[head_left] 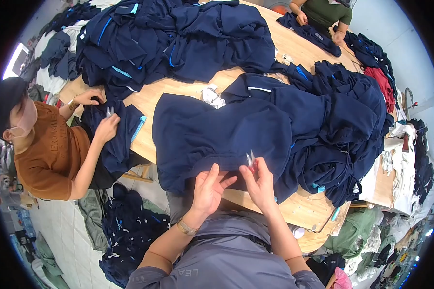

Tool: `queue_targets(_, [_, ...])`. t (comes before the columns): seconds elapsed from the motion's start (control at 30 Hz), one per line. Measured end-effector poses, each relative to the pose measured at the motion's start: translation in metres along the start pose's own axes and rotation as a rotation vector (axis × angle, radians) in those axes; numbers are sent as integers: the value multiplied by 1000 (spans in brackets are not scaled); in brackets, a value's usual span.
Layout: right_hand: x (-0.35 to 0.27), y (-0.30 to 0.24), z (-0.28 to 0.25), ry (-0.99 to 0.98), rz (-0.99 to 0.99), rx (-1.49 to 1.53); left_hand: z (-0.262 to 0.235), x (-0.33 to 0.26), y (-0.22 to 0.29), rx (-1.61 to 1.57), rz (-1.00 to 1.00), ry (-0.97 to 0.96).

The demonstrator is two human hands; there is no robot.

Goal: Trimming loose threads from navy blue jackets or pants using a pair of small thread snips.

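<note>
Cloth (217,130) drapes smooth and navy; right fingers (264,172) clamp pointed snips (251,163), left fingers (210,177) apart; wooden tabletop (142,108), tiled floor (65,226).

Your right hand (260,187) holds red-handled snips (250,160); your left hand (207,192), contact unclear, at navy garment (217,127) overhanging tabletop (144,100) near edge.

The front garment (217,125) lies along the near edge of the surface (147,103). The right pile (345,113) adjoins it, toward the right edge. The rear pile (217,38) occupies the far left portion. The crumpled scrap (211,95) sits between the front garment and the rear pile. The side garment (115,139) is at the left edge, before the co-worker (48,149). The snips (250,160) are in the right hand (258,184), above the front garment. The floor heap (130,236) lies below the near left side.
</note>
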State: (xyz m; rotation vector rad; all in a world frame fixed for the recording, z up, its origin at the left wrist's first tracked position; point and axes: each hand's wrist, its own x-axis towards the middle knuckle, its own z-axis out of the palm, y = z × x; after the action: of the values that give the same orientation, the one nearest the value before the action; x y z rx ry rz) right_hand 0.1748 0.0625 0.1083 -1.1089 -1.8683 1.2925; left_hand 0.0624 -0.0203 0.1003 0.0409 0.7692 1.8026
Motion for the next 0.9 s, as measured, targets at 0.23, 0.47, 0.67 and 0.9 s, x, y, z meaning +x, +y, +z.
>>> queue_targets(0.23, [14,5,18,5,1,190,-12,2,-3,-15,-59,-33])
queue_targets(0.47, [27,28,11,-57,-226,-192,-31,18,18,414,32,-13])
queue_targets(0.67, [59,31,3,-433,254,254,-41,20,43,906,228,166])
queue_targets(0.9, [70,32,-2,-482,397,389,-37,39,39,1712,640,-203])
